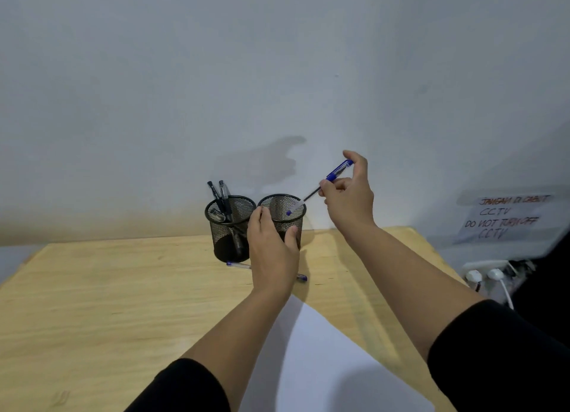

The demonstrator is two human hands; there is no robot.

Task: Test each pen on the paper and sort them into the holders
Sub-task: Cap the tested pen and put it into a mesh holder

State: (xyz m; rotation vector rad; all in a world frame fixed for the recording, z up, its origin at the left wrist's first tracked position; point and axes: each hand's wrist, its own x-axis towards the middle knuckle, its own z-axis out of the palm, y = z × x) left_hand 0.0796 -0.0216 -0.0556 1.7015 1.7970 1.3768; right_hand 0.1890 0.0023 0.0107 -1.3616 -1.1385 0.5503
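I observe the right hand [348,196] pinching a blue pen [320,186] in its fingers, held tilted with the lower end just over the rim of the right mesh holder [285,216]. The left hand [273,251] grips that holder's front wall, fingers curled round it. The left mesh holder [228,226], touching it, contains black pens [219,199]. Two pens [239,265] lie on the table [108,288] in front of the holders; white paper [324,350] lies nearer me

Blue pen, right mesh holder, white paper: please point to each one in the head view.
blue pen [336,172], head view, on its blue grip
right mesh holder [285,216], head view, on its front wall
white paper [320,350], head view, on its bare middle
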